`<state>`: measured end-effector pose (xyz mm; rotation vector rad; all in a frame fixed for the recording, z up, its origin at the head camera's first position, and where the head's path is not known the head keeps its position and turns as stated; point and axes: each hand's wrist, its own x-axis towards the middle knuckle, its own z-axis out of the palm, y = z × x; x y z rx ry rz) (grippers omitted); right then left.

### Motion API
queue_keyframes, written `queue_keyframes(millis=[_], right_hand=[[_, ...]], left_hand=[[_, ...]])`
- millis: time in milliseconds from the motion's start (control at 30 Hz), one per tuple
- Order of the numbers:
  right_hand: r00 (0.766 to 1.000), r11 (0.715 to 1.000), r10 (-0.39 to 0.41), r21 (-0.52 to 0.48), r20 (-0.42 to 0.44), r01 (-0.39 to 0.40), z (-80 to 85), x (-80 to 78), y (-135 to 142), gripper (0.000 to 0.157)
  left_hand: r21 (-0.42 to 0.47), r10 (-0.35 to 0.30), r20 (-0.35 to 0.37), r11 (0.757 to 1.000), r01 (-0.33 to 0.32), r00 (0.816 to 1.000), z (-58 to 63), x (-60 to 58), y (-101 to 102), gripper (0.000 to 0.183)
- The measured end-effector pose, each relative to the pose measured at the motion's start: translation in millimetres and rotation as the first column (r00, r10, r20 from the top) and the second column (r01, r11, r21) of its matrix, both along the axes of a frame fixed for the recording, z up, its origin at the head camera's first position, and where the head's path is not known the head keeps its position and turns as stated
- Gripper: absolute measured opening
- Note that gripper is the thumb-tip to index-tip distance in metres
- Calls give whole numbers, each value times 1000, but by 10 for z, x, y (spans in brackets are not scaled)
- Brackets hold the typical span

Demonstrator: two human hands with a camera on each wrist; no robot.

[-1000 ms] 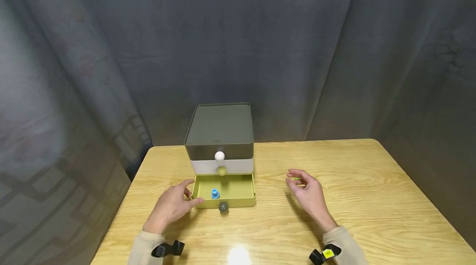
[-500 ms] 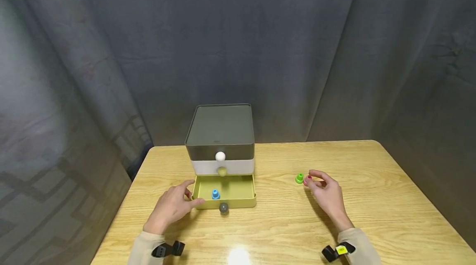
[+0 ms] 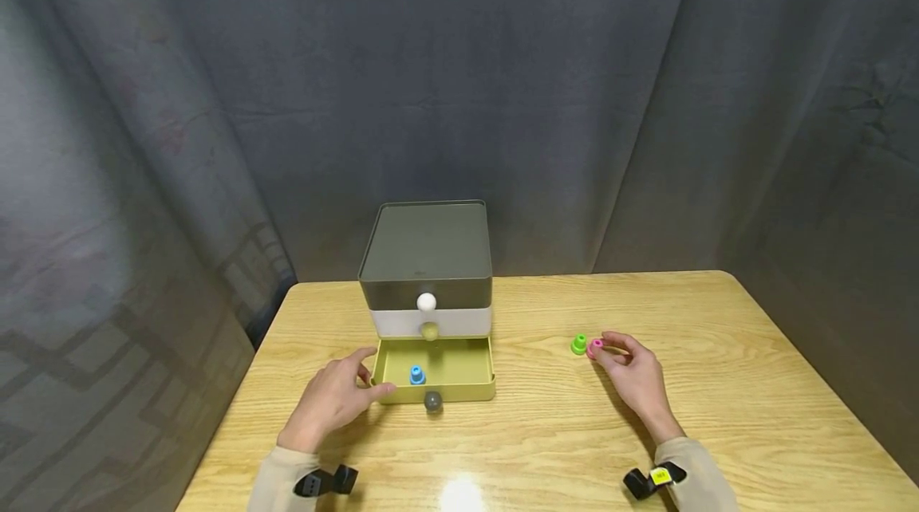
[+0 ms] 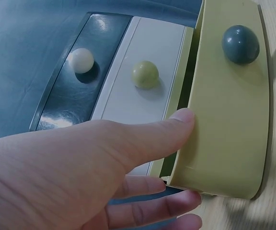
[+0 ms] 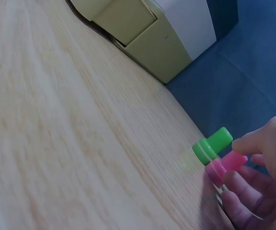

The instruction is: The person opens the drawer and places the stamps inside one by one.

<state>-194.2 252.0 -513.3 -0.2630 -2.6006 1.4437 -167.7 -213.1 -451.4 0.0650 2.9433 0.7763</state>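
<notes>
In the head view my left hand (image 3: 330,400) is at the left front corner of the pulled-out yellow-green bottom drawer (image 3: 459,392). Its thumb lies over the front panel's top edge, with the other fingers by the side wall, as the left wrist view shows. Inside that drawer stands a small blue peg (image 3: 417,374) with a wide base. At the right, my right hand (image 3: 635,380) has thumb and fingers about a pink peg (image 5: 217,170) of similar shape, which stands on the table. Right beside it is a green peg (image 5: 210,148), close to the thumb tip.
The drawer cabinet (image 3: 431,241) has a dark grey top tier with a white knob (image 3: 427,302) and a white middle tier with a green knob (image 3: 429,331). A dark knob (image 3: 433,401) sits on the drawer front. Grey curtains (image 3: 459,97) hang behind the wooden table (image 3: 531,448).
My right hand has moved right, uncovering the green peg and reaching the pink one, then stayed nearly still. My left hand and the drawer have kept their places.
</notes>
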Motion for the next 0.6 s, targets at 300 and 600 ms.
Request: queue_keyframes(millis=[300,600], right_hand=[[1000,997,-15,70,5,15,-46,-45,42,46],[1000,998,-10,61,26,9,-43,-56,28,40]], left_hand=[[-2,-11,-6,1000,11,1000,-11,-3,-1,76],[-4,-11,-14,1000,10,1000,2,2,-5,76]])
